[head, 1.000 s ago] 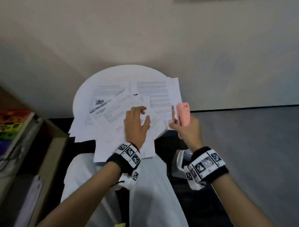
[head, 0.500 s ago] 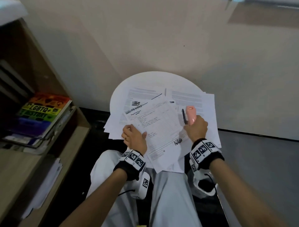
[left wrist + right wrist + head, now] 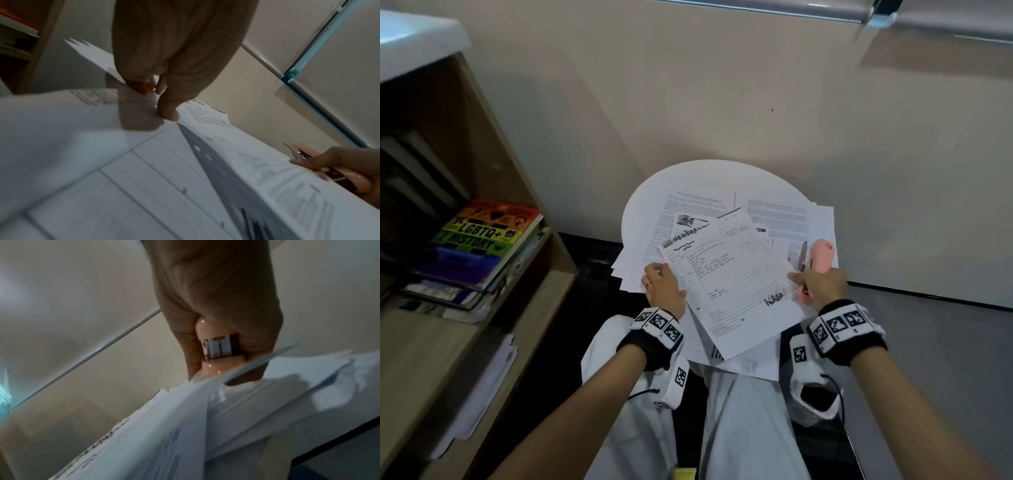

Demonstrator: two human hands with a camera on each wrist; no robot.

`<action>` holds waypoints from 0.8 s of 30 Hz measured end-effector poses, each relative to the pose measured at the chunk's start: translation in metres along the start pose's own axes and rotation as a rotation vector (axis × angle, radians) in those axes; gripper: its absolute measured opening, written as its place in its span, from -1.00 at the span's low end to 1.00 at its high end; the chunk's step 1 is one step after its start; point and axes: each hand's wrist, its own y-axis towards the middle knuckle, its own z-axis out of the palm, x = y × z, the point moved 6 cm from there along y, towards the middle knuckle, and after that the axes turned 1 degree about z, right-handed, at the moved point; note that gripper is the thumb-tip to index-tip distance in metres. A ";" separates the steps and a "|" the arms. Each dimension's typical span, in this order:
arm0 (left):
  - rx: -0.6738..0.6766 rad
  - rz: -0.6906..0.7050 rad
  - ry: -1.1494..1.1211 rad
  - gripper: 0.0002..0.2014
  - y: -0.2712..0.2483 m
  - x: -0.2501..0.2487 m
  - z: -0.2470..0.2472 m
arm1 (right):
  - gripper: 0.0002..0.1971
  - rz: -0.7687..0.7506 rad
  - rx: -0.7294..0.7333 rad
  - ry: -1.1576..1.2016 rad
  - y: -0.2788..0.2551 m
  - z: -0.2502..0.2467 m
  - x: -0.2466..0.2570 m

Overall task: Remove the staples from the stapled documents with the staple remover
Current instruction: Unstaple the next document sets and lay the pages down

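Observation:
A lined, handwritten document [image 3: 726, 274] lies on top of several loose papers on the round white table [image 3: 715, 174]. My left hand [image 3: 666, 287] pinches its left edge, fingers under and thumb on top [image 3: 156, 91], lifting that sheet [image 3: 246, 146] off the pile. My right hand [image 3: 822, 284] grips the pink staple remover [image 3: 823, 257] at the document's right edge, with a fingertip touching the paper. In the right wrist view the fist [image 3: 216, 305] wraps the pink tool [image 3: 213, 368] just above the paper [image 3: 164, 434]. No staple can be made out.
A wooden bookshelf stands at the left with a rainbow-coloured book [image 3: 486, 236] and a stack of paper [image 3: 482, 383] lower down. A beige wall rises behind the table. My knees in white trousers [image 3: 739, 411] sit under the table's near edge.
My left hand left the top of the pile and took the lined document's left edge. My right hand brought the pink tool to its right edge. The view swung left.

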 end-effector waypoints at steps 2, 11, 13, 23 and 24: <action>0.020 0.017 0.001 -0.47 0.000 0.000 -0.002 | -0.58 0.027 0.052 -0.045 0.005 -0.002 0.003; 0.025 0.034 -0.043 -0.64 0.001 -0.004 -0.007 | -0.69 0.090 0.213 -0.122 0.006 -0.021 0.004; -0.041 -0.063 -0.129 -0.68 0.008 -0.006 -0.012 | -0.71 0.081 0.225 -0.110 0.001 -0.018 -0.002; 0.031 0.069 -0.339 -0.57 0.023 -0.009 -0.004 | -0.79 0.022 0.084 -0.058 -0.018 -0.005 -0.035; 0.001 0.043 -0.351 -0.65 0.023 -0.007 -0.003 | -0.81 0.012 0.060 -0.041 -0.021 -0.007 -0.036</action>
